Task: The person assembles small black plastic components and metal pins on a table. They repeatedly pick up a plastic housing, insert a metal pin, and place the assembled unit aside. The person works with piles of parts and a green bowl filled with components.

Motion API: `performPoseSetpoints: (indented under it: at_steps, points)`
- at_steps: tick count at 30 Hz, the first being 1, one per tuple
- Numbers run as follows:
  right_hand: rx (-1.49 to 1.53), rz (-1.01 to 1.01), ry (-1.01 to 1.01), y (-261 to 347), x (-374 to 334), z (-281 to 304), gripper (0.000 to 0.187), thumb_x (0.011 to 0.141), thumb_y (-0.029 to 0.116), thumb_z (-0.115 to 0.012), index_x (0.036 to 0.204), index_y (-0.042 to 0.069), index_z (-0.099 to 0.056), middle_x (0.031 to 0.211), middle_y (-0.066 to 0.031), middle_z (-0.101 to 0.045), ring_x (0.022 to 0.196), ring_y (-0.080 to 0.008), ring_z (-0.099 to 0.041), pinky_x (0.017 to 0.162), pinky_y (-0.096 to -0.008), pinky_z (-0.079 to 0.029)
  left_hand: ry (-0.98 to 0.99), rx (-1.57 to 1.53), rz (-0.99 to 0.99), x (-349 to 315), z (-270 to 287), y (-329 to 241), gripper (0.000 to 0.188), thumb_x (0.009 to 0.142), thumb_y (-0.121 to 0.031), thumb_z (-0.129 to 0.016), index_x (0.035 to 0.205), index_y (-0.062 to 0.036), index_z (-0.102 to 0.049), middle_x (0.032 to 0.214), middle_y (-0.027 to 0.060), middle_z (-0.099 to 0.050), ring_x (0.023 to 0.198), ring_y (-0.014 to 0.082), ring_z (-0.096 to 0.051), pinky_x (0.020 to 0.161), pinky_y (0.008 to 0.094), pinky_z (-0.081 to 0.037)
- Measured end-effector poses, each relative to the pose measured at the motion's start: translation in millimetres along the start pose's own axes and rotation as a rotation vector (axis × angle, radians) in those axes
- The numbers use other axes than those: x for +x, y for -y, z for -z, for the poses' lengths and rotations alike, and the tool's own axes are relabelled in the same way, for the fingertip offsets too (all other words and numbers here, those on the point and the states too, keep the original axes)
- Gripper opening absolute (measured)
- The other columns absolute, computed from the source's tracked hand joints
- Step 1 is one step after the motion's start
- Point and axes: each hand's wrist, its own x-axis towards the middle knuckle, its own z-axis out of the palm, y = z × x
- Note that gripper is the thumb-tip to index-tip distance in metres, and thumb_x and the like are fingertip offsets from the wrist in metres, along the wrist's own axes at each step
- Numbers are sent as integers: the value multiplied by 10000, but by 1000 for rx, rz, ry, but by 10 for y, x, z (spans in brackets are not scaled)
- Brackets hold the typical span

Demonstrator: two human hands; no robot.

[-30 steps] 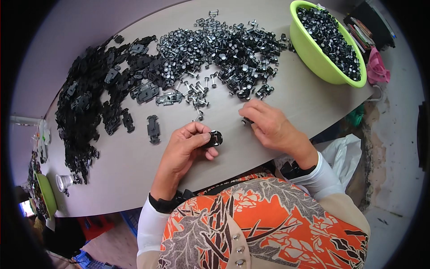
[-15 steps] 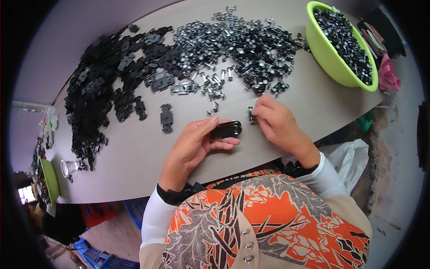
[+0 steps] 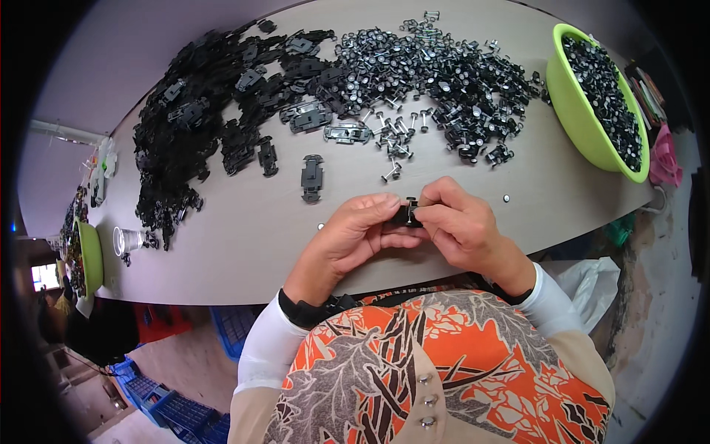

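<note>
We held one small black car base [image 3: 405, 215] near the front edge of the table [image 3: 244, 244], pinched between the fingers of our left hand [image 3: 355, 233] and our right hand [image 3: 462, 226]. It looked like most of the work was left: a big heap of black bases [image 3: 207, 118] and a heap of wheels on rods [image 3: 436, 74] lay along the far edge.

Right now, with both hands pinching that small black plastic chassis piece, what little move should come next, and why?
Probably pressing the small metal axle with wheels down into the black plastic chassis piece. The left hand and right hand hold the piece together just above the grey table, and the axle sits at its top edge, apparently not yet fully seated.
</note>
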Motion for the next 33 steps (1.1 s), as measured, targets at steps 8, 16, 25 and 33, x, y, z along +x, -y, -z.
performPoseSetpoints:
  at_steps: [8, 16, 25, 33]
  points:
    - [-32, 9, 51, 19, 4, -20, 167, 677, -45, -642, 825, 15, -594, 856, -94, -510, 641, -240, -577, 541, -328, -474, -70, 156, -57, -14, -82, 27, 295, 971, -255, -532, 981, 38, -569, 954, 173, -650, 858, 290, -684, 775, 361, -590]
    - [-59, -16, 155, 126, 47, -50, 132, 700, -44, -616, 725, 17, -502, 807, -105, -453, 606, -275, -541, 522, -376, -453, -67, 279, -115, -84, -64, 83, 239, 964, -223, -549, 869, -4, -559, 862, 78, -602, 814, 200, -654, 777, 352, -587]
    - [200, 17, 199, 159, 76, -271, 347, 702, -39, -647, 1020, 41, -533, 855, -114, -496, 661, -309, -576, 546, -385, -478, -197, 378, -189, -310, -61, 124, 141, 849, -54, -665, 811, -35, -530, 787, 59, -610, 706, 143, -640, 667, 275, -552]
    - [-206, -170, 131, -171, 408, -165, 208, 764, 106, -667, 936, 39, -571, 859, -118, -518, 748, -295, -603, 630, -400, -504, -568, 441, -342, -1127, 7, 129, 196, 764, 30, -655, 777, -27, -468, 749, 103, -613, 573, 150, -628, 502, 243, -506]
